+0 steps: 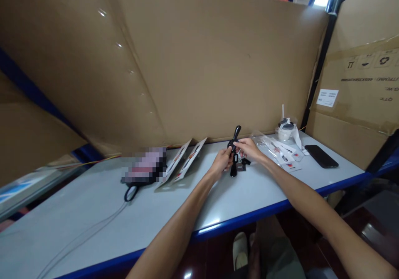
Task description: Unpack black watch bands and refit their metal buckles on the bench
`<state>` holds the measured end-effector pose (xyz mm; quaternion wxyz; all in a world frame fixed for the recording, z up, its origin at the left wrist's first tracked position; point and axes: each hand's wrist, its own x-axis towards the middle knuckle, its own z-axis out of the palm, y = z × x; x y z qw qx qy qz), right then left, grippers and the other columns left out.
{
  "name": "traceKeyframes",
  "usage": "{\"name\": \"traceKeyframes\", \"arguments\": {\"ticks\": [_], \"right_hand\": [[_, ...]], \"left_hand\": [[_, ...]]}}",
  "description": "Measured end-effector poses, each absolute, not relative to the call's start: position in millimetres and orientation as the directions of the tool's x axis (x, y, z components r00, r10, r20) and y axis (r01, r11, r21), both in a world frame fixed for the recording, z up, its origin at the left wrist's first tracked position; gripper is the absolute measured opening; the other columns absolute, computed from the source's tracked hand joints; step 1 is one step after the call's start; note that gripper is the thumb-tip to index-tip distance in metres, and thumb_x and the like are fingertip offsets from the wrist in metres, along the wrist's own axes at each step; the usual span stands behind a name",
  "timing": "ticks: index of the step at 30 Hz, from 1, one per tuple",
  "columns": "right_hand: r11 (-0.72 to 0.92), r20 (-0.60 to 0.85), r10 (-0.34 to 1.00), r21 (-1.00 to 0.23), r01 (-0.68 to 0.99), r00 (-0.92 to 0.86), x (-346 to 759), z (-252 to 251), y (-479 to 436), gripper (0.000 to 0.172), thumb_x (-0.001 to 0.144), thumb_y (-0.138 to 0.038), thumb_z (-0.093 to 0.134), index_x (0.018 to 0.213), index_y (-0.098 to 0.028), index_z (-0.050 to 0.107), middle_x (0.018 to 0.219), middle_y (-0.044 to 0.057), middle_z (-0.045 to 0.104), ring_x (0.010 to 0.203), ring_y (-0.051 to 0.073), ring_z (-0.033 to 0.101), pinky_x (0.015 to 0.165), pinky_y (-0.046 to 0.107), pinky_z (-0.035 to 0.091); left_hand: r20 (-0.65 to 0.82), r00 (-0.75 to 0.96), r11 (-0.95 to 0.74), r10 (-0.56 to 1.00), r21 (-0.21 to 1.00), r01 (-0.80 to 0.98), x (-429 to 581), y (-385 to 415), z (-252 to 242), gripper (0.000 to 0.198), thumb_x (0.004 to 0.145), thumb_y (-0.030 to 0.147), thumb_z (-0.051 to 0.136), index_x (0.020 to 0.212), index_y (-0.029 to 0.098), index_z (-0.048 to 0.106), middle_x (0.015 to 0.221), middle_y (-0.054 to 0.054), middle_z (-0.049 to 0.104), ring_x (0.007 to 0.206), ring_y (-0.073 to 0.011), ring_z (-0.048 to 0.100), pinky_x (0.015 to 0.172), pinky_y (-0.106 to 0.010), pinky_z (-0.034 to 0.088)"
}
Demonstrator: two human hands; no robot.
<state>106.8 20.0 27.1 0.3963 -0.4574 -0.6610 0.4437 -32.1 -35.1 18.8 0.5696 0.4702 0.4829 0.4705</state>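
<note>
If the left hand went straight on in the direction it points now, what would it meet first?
The black device, which the left hand holds. Past that, the right hand probably comes next, as its fingers lie close to that line, but depth is unclear here.

We see a black phone (321, 156) lying flat on the white table (77, 204). Near it we spot a white cup (283, 135) with a straw (283, 111). A big brown cardboard sheet (218, 63) is at the back. On our right is a brown box (352, 117) with a white label (327, 98) and upside-down letters.
</note>
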Motion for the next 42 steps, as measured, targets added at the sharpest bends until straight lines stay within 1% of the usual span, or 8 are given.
{"name": "traceKeyframes", "arguments": {"ticks": [4,8,10,14,19,26,36,42], "right_hand": [[0.165,0.128,0.986,-0.843,0.512,-0.107,119.5,37.2,25.0,0.022,0.103,-0.025,0.049,0.089,-0.015,0.064,0.087,0.004,0.076,0.053,0.008,0.064,0.045,0.015,0.044],[0.105,0.087,0.994,-0.691,0.715,-0.062,144.7,42.3,32.2,0.017,0.093,-0.018,0.058,0.079,-0.015,0.068,0.071,0.004,0.074,0.056,0.011,0.067,0.052,0.016,0.045],[0.084,0.033,0.996,-0.608,0.789,-0.081,154.7,41.5,33.5,0.020,0.086,-0.013,0.063,0.067,-0.015,0.068,0.060,0.003,0.070,0.056,0.013,0.066,0.055,0.018,0.045],[0.078,-0.065,0.991,-0.443,0.893,-0.119,162.2,38.2,33.5,0.032,0.083,-0.010,0.061,0.052,-0.015,0.065,0.050,0.006,0.064,0.057,0.018,0.067,0.062,0.024,0.047],[0.108,-0.088,0.986,-0.307,0.945,-0.141,159.6,33.6,35.4,0.029,0.084,-0.014,0.064,0.056,-0.014,0.069,0.061,0.011,0.071,0.069,0.023,0.072,0.065,0.027,0.048],[0.155,0.024,0.988,-0.261,0.953,-0.155,156.7,32.1,30.0,0.034,0.099,-0.038,0.058,0.092,-0.012,0.079,0.113,0.023,0.077,0.107,0.034,0.073,0.078,0.033,0.050],[0.163,0.171,0.978,-0.298,0.941,-0.116,148.8,32.9,24.3,0.029,0.100,-0.031,0.056,0.096,-0.014,0.080,0.110,0.022,0.078,0.106,0.031,0.074,0.079,0.031,0.051],[0.158,0.216,0.972,-0.294,0.943,-0.096,143.5,30.6,25.1,0.032,0.101,-0.032,0.053,0.103,-0.017,0.081,0.114,0.019,0.078,0.109,0.030,0.074,0.082,0.031,0.050]], "left_hand": [[-0.079,0.005,0.078,0.997,0.995,0.060,-40.8,-31.0,17.9,0.039,0.100,0.050,0.048,0.073,0.022,0.044,0.052,0.009,0.031,0.037,-0.0070,0.027,0.040,-0.018,0.020],[-0.012,-0.211,0.080,0.977,0.945,0.318,-58.9,-26.2,21.7,0.034,0.099,0.042,0.047,0.073,0.021,0.053,0.057,-0.003,0.053,0.053,-0.0185,0.057,0.052,-0.026,0.038],[0.055,-0.300,0.129,0.952,0.818,0.560,-66.9,-25.6,22.6,0.031,0.096,0.040,0.052,0.076,0.019,0.062,0.072,-0.015,0.068,0.078,-0.0299,0.071,0.064,-0.032,0.046],[0.086,-0.256,0.197,0.963,0.424,0.884,-70.9,-28.1,19.5,0.038,0.095,0.041,0.050,0.089,0.014,0.076,0.111,-0.031,0.075,0.110,-0.0438,0.071,0.083,-0.044,0.051],[0.063,-0.195,0.167,0.979,0.311,0.936,-63.4,-33.1,16.0,0.040,0.096,0.038,0.049,0.100,0.012,0.078,0.116,-0.032,0.074,0.111,-0.0432,0.072,0.083,-0.044,0.052],[0.071,-0.159,0.139,0.985,0.225,0.964,-57.4,-37.7,17.9,0.039,0.097,0.031,0.044,0.108,0.011,0.076,0.117,-0.031,0.074,0.110,-0.0414,0.072,0.080,-0.041,0.052],[0.105,-0.027,0.012,0.994,0.145,0.989,-48.8,-40.8,19.5,0.035,0.100,0.030,0.044,0.111,0.016,0.074,0.115,-0.025,0.075,0.111,-0.0375,0.072,0.082,-0.040,0.051],[0.160,-0.066,0.041,0.985,0.155,0.987,-41.6,-43.7,25.2,0.037,0.103,0.033,0.041,0.117,0.017,0.071,0.112,-0.022,0.076,0.106,-0.0343,0.073,0.083,-0.039,0.051]]}}
